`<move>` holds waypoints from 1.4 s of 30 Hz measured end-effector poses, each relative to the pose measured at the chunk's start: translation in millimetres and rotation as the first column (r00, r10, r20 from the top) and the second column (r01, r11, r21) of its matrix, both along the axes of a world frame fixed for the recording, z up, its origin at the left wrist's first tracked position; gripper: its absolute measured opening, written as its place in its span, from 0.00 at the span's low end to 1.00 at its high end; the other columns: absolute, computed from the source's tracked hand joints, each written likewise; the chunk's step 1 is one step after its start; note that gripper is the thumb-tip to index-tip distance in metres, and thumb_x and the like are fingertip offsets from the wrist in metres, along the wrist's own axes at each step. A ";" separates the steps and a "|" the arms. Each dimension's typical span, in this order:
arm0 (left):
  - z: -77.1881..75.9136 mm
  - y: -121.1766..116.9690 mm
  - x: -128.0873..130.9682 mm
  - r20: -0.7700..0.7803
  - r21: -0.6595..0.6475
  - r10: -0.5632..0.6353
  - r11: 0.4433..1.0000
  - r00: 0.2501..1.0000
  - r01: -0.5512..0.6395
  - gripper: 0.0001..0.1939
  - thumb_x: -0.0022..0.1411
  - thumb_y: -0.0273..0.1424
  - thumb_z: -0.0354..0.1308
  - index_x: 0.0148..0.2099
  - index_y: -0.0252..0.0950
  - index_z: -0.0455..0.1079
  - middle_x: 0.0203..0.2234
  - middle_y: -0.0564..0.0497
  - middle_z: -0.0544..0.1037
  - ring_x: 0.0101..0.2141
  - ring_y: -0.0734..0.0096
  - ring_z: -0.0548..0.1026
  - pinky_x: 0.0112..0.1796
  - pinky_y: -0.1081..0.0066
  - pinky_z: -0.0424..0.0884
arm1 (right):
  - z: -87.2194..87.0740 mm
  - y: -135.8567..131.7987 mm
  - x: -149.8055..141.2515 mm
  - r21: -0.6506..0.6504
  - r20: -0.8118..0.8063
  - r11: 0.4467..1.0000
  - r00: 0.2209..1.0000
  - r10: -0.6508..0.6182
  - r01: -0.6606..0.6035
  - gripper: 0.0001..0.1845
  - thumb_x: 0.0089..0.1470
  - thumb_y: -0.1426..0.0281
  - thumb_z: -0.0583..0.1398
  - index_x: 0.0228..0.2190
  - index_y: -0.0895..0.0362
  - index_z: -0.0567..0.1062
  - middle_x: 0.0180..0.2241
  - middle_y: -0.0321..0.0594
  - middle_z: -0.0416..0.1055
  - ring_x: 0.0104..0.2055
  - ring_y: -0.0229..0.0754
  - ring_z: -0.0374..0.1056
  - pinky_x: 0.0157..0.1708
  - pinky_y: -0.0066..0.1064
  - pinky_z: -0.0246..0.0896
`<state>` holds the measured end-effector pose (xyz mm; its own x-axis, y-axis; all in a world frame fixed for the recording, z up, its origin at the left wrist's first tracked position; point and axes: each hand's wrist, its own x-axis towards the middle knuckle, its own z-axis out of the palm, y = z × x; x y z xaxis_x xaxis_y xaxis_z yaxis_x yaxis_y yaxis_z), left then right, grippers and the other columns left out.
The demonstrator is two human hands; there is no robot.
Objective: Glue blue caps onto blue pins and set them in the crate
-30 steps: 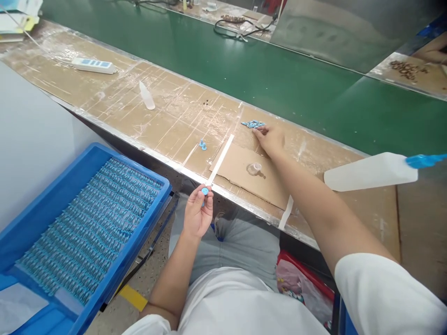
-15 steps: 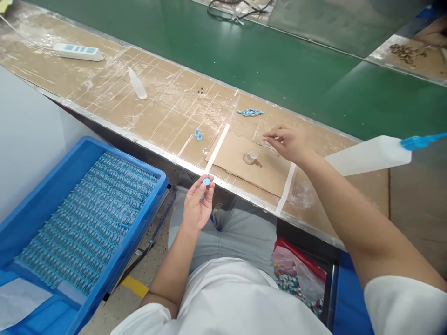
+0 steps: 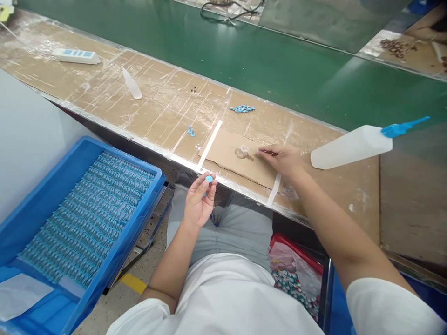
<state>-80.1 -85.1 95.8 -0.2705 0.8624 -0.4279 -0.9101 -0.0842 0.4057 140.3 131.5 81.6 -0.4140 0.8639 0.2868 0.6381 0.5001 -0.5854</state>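
Observation:
My left hand is closed in a pinch around a small blue round-topped piece, just off the table's front edge. Part of another blue bit shows between its fingers. Over the cardboard sheet, my right hand has thumb and fingertips pressed together; anything between them is too small to make out. To the left of those fingertips a small clear cup stands on the cardboard, with a brownish wet spot beside it. Two or so similar blue pieces stand left of the cardboard.
A pile of thin blue parts lies behind the cardboard. On the right is a white bottle with blue nozzle; a smaller bottle and power strip are left. A blue tray holds rows of blue parts.
My right hand has come down toward the front of the table and is now level with the clear cup. My left hand keeps its grip on the blue piece. The view has shifted slightly.

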 end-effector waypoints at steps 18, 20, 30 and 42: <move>3.0 4.4 7.8 0.000 -0.017 -0.008 1.000 1.000 0.008 0.11 0.55 0.23 0.66 0.43 0.34 0.77 0.38 0.49 0.81 0.35 0.79 0.80 0.38 0.83 0.76 | -4.8 -27.0 -57.7 0.048 -0.419 0.988 0.901 -0.114 0.147 0.13 0.54 0.57 0.63 0.36 0.50 0.81 0.38 0.40 0.79 0.37 0.46 0.76 0.43 0.42 0.73; 2.6 4.5 7.3 0.000 -0.017 -0.005 1.000 1.000 0.005 0.11 0.55 0.24 0.65 0.42 0.34 0.77 0.38 0.49 0.81 0.35 0.79 0.80 0.38 0.83 0.76 | -7.6 -26.4 -57.9 0.085 -0.350 0.986 0.930 -0.108 0.146 0.13 0.55 0.56 0.62 0.37 0.49 0.80 0.39 0.40 0.79 0.38 0.47 0.75 0.45 0.43 0.72; -2.2 6.0 8.1 0.010 -0.006 -0.014 1.000 1.000 0.014 0.09 0.55 0.23 0.65 0.41 0.34 0.78 0.38 0.49 0.81 0.36 0.79 0.79 0.38 0.83 0.76 | -11.6 -27.8 -55.5 0.118 -0.291 0.990 0.956 -0.041 0.078 0.13 0.58 0.57 0.59 0.39 0.49 0.80 0.41 0.41 0.78 0.43 0.47 0.75 0.48 0.42 0.69; 0.2 6.1 8.6 -0.023 -0.023 -0.009 1.000 1.000 0.008 0.10 0.56 0.21 0.64 0.42 0.33 0.78 0.40 0.47 0.81 0.38 0.78 0.80 0.41 0.82 0.75 | -8.0 -29.3 -56.3 0.131 -0.375 0.982 0.924 -0.076 0.134 0.14 0.55 0.57 0.62 0.39 0.51 0.79 0.37 0.41 0.79 0.39 0.47 0.75 0.46 0.44 0.70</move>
<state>-71.5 -79.0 96.1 -0.2731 0.8546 -0.4417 -0.9011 -0.0665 0.4284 84.1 102.2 73.6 -0.1643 0.8309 0.5316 0.4469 0.5431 -0.7109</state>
